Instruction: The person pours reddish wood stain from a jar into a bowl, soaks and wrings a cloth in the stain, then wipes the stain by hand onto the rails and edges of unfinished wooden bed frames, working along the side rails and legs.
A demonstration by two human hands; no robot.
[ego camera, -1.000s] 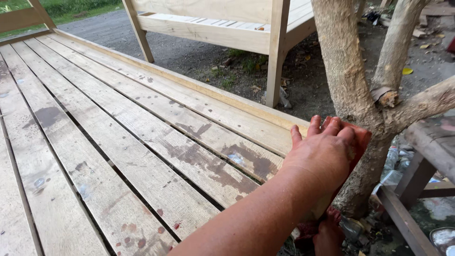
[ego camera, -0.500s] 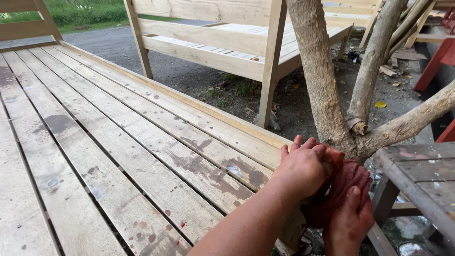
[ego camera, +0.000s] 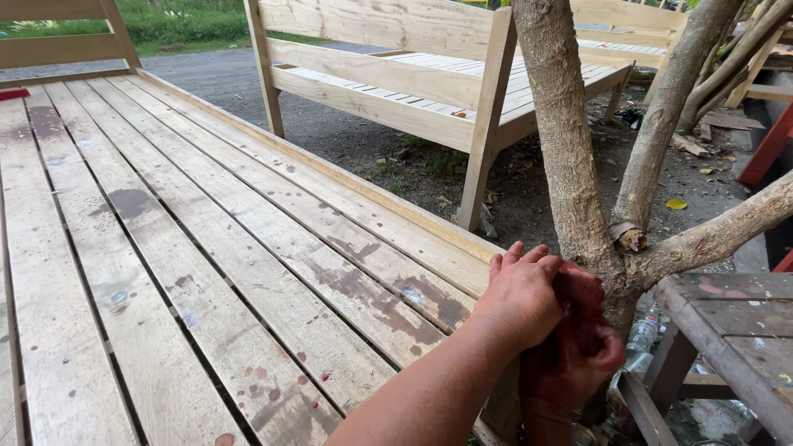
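Left hand [ego camera: 522, 293] now curled over right hand [ego camera: 574, 355], fingers clasped together, at platform edge [ego camera: 462, 239], tree trunk [ego camera: 570, 165] beside.

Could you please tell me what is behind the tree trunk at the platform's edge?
Behind the tree trunk stands a pale wooden bench on bare ground with fallen leaves. The trunk covers part of the bench's seat.
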